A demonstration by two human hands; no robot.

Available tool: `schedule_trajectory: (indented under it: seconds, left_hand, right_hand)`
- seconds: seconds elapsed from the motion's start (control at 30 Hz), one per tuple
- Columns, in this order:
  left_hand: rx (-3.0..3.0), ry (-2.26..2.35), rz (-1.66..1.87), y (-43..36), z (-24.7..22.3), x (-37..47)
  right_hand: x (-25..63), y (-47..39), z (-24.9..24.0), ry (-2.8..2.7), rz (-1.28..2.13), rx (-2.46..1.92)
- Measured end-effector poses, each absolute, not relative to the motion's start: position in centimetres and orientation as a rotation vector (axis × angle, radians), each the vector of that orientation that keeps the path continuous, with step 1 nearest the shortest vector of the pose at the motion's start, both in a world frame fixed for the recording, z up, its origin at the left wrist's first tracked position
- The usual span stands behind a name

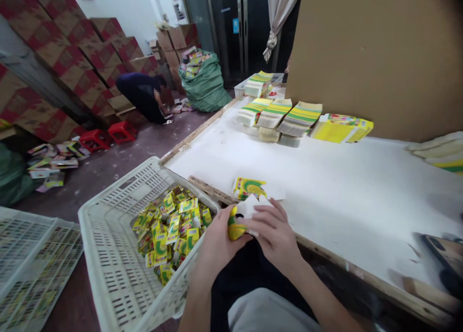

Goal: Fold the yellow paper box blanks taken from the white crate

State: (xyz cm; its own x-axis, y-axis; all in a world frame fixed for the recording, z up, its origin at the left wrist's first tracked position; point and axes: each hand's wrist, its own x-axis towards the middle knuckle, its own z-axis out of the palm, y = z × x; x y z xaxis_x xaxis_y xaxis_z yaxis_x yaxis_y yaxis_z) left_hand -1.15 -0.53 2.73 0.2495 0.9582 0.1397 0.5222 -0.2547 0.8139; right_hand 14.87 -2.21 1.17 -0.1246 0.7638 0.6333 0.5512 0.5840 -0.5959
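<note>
My left hand (217, 233) is wrapped round a small yellow carton (236, 229) with white inner flaps, held above the table's near edge. My right hand (273, 228) closes on the carton's white flap side, its fingers a little blurred. Just beyond them, a flat yellow-and-green carton piece (249, 187) lies on the white tabletop (325, 192). To the left of my hands stands a white plastic basket (112, 255), holding many small yellow-and-green cartons (173, 226).
Stacks of flat cartons (300, 117) and a yellow carton bundle (342, 128) sit at the table's back. A phone (439, 250) lies at right. On the floor are a second basket (36, 264), red stools (123, 131), a green sack (204, 86) and a bending person (139, 93).
</note>
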Motion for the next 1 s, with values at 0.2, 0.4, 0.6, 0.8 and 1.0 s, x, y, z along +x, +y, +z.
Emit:
schedule_trajectory:
  seconds: [0.2,0.4,0.6,0.8,1.0]
  left_hand:
    - [1.905,1.345,0.943,-0.7,1.2,-0.2]
    - [2.009,1.161,0.981,-1.2,1.1,0.4]
    - [2.001,1.186,0.908,-1.0,0.7,0.3]
    - [1.902,1.242,1.08,-1.0,-0.2,0.5]
    - [1.476,1.471,1.244,-0.3,-0.4,-0.3]
  right_hand:
    - [13.5,-1.8,-0.7,-1.047,1.072,-1.041]
    - [12.9,-1.4,-0.3,-0.895,1.671,-0.848]
    - [13.5,-2.3,-0.2,-1.21,1.387,-0.973]
    - [13.8,-3.0,0.2,-1.753,0.875,-1.015]
    - [14.5,-1.9,-1.4,-1.386,0.689,-1.195]
